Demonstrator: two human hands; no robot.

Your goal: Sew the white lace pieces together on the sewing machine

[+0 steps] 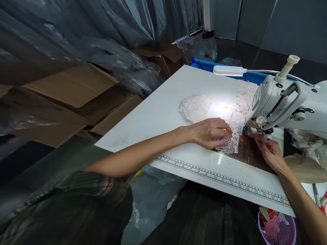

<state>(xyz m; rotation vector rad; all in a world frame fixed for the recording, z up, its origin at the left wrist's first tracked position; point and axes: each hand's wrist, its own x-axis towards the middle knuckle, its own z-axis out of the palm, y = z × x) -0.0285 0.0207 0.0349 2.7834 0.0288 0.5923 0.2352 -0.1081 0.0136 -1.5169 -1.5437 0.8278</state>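
Note:
My left hand [213,132] rests on a piece of white lace [233,144], its fingers stretched and a little apart. That lace lies flat at the left of the presser foot [245,130] of a white sewing machine [270,98]. Close on the other side of the foot is my right hand [270,151]. Its forefinger reaches toward the needle area, and the other fingers are drawn together; whatever they may hold is too small to tell. More white lace [195,109] lies heaped beyond my left hand, and further lace [246,90] is behind the machine head.
A lamp [229,70] on a bendable neck lights the white table [143,126]. A printed ruler scale [219,178] runs along its front edge. Open cardboard boxes [71,85] stand at the left. Below the right corner is a purple basket [286,233] with scraps.

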